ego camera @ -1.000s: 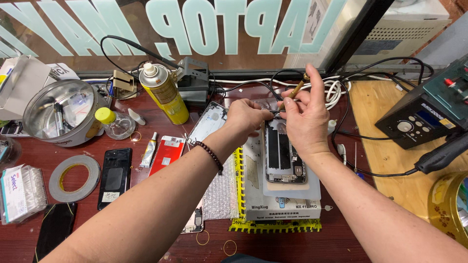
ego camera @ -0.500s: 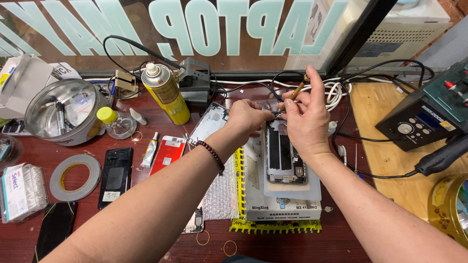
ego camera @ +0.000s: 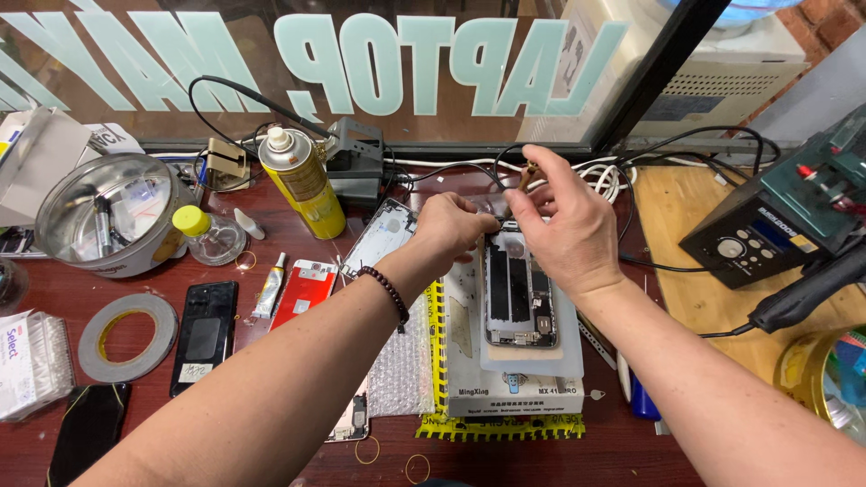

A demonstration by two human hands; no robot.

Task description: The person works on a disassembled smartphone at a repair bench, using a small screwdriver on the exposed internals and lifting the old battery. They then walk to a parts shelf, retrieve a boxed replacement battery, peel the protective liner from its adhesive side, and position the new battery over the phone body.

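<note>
An opened phone (ego camera: pixel 520 295) lies face down with its insides showing, on a pale pad atop a grey heating plate (ego camera: pixel 514 392). My left hand (ego camera: pixel 448 225), with a dark bead bracelet on the wrist, pinches something small at the phone's top left edge. My right hand (ego camera: pixel 566 227) hovers over the phone's top end and holds a thin brown-tipped tool (ego camera: pixel 528 178) between thumb and forefinger. What the left fingers grip is hidden.
A yellow spray can (ego camera: pixel 301 181), a metal bowl (ego camera: pixel 108 212), a small yellow-capped bottle (ego camera: pixel 205 234), a tape roll (ego camera: pixel 126 335), a black phone (ego camera: pixel 205 335), a red phone back (ego camera: pixel 303 292), a phone frame (ego camera: pixel 377 239), a soldering station (ego camera: pixel 785 221) on a wooden board, cables along the glass pane.
Both hands have stayed at the top end of the phone with only slight finger shifts.
</note>
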